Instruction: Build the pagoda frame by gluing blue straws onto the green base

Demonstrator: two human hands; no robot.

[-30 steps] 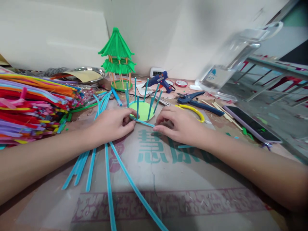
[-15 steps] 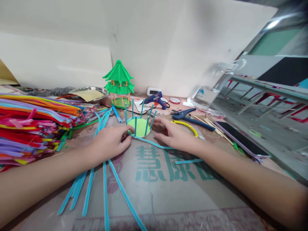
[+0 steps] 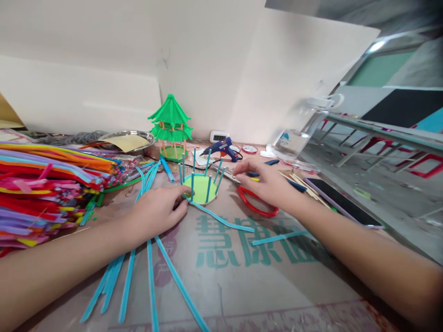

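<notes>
The light-green disc [image 3: 200, 188] is sitting at the middle of the cardboard sheet [image 3: 242, 276], with about seven short blue posts standing up around its rim. Far left, a big heap of many-coloured pipe cleaners [image 3: 44, 180] is lying along the table edge, too many to count. Next to it, roughly five long blue stems [image 3: 150, 276] are fanning out toward me under the left arm. The left hand [image 3: 157, 213] is pressing down just beside the disc, its fingertips pinching the end of one blue stem [image 3: 224, 222] at the near rim. Behind the disc, one finished green pavilion model [image 3: 170, 125] is standing, and one blue glue gun [image 3: 221, 147] is lying near the wall. The right hand [image 3: 266, 182] is reaching over two tools with red and yellow handles; its fingers are curled, and I cannot tell whether they are gripping anything. Far right, one phone [image 3: 342, 202] is lying flat.
</notes>
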